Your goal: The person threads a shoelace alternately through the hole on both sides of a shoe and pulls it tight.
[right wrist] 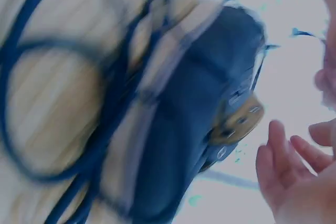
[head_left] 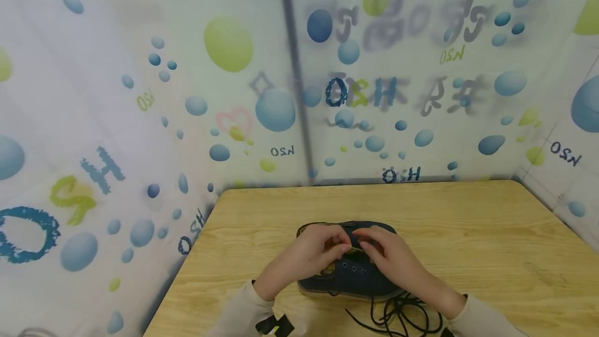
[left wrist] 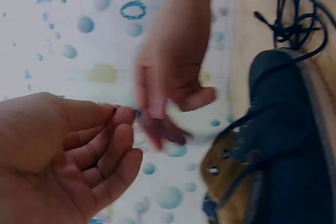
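A navy blue shoe (head_left: 346, 281) lies on its sole on the table, its toe toward the right. Its tan tongue (left wrist: 218, 163) shows metal-ringed holes beside the eyelets. My left hand (head_left: 318, 247) is above the shoe opening, thumb and forefinger pinching a thin dark piece that looks like a shoelace end. My right hand (head_left: 398, 259) hovers over the front of the shoe, close to the left fingertips. In the right wrist view its fingers are loosely bent with nothing visible between them. Behind the hands, another dark blue shoe part (head_left: 369, 226) is partly hidden.
A loose bundle of dark shoelace (right wrist: 86, 174) lies on the wooden table (head_left: 262, 212), at the shoe's near side by the toe. Printed white curtains (head_left: 224, 134) with blue and green spots hang around the table's back and sides.
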### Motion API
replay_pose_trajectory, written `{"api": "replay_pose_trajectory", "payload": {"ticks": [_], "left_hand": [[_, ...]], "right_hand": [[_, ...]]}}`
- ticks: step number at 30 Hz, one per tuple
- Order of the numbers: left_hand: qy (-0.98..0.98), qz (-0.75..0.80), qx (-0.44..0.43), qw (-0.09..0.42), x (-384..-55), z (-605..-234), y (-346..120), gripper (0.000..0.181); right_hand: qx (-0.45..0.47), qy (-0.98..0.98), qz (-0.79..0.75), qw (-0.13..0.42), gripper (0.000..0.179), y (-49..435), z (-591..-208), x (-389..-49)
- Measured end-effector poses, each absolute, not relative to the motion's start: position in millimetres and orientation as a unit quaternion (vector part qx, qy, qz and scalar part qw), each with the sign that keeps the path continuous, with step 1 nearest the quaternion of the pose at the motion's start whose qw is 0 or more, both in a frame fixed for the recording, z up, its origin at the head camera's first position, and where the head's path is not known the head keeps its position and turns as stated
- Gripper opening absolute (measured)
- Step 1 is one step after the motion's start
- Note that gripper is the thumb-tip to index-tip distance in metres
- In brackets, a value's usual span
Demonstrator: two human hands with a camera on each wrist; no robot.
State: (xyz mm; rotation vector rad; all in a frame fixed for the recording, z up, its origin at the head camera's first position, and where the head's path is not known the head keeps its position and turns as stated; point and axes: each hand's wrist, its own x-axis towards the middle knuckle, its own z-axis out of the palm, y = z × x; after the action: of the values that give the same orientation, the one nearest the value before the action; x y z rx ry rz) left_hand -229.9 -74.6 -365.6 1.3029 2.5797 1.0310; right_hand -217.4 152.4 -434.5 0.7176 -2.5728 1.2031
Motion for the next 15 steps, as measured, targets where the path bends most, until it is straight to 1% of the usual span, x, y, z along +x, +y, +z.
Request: {"api": "replay_pose_trajectory", "payload": {"ticks": [2, 3, 5, 7, 9, 11, 15], "left_hand": [[0.833, 0.366, 0.413, 0.048, -231.8, -374.0, -70.3, 0.011], [0.829, 0.376, 0.412, 0.046, -232.6, -377.8, -68.2, 0.010], [0.827, 0.385, 0.409, 0.027, -233.9, -384.4, -64.8, 0.011], [0.829, 0.385, 0.406, -0.005, -234.9, -389.5, -62.2, 0.011], [0.833, 0.380, 0.401, -0.037, -235.8, -393.5, -60.5, 0.010], [0.839, 0.367, 0.397, -0.065, -236.4, -397.2, -59.5, 0.009], [0.847, 0.335, 0.401, -0.098, -238.0, -405.1, -57.4, 0.009]], "right_hand": [[0.276, -0.823, 0.495, 0.043, 0.033, 151.3, -429.2, -215.2], [0.287, -0.797, 0.531, 0.007, 0.035, 151.1, -427.0, -214.5], [0.298, -0.762, 0.573, -0.049, 0.037, 151.4, -423.5, -213.5], [0.290, -0.743, 0.596, -0.089, 0.038, 152.1, -421.5, -213.5], [0.268, -0.740, 0.607, -0.114, 0.037, 153.3, -420.9, -214.0], [0.243, -0.743, 0.611, -0.127, 0.037, 153.9, -421.4, -214.4], [0.216, -0.754, 0.607, -0.129, 0.035, 154.5, -422.9, -215.1]]}}
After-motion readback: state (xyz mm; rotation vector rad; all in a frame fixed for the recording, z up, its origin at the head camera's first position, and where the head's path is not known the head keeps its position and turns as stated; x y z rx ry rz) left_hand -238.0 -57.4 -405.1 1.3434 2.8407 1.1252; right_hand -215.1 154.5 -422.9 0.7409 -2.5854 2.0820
